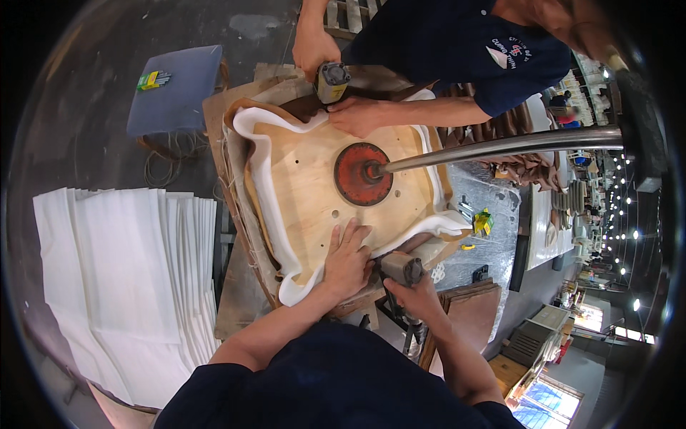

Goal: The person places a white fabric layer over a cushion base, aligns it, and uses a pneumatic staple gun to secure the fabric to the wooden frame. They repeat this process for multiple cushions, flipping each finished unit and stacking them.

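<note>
A pale plywood seat panel (314, 186) lies over white padding (266, 193) and a brown cover (241, 154), whose edges curl up around it. My left hand (348, 263) rests on the panel's near edge, fingers stretched over the wood and the heel of the hand by the padding. In my right hand (418, 294) is a staple gun (401, 269), its nose at the near edge beside my left hand. A round red pressure plate (363, 174) on a metal rod (500, 146) bears on the panel's middle.
Across the panel, a co-worker's hand (316, 51) holds another staple gun (331, 81); their other hand presses the far edge. White sheets (114, 272) are stacked at left, near a grey-topped stool (175, 96). Brown panels (468, 314) and a plastic-covered table (493, 207) stand at right.
</note>
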A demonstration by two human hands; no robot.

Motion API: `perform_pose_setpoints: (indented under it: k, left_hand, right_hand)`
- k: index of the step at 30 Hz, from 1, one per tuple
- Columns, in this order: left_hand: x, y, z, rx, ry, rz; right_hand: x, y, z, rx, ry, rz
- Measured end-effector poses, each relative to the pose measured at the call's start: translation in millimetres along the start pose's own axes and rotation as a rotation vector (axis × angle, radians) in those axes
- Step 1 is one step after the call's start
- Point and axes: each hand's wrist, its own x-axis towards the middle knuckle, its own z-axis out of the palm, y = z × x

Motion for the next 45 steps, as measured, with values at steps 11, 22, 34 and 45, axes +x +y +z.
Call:
perform_pose_setpoints:
  k: [11, 22, 34, 45]
  left_hand:
    - [4, -4, -17, 0.032, -0.082, 0.024]
    - [4, -9, -5, -0.023, 0.053, 0.021]
    - [5, -11, -11, 0.001, -0.048, 0.015]
    - [-3, -10, -12, 0.128, -0.001, -0.051]
  right_hand:
    - [-5, 4, 1, 0.084, 0.067, -0.083]
    - [-5, 7, 7, 0.088, -0.002, -0.082]
    - [9, -11, 17, -0.084, 0.05, -0.065]
    - [-12, 1, 13, 0.073, 0.043, -0.04]
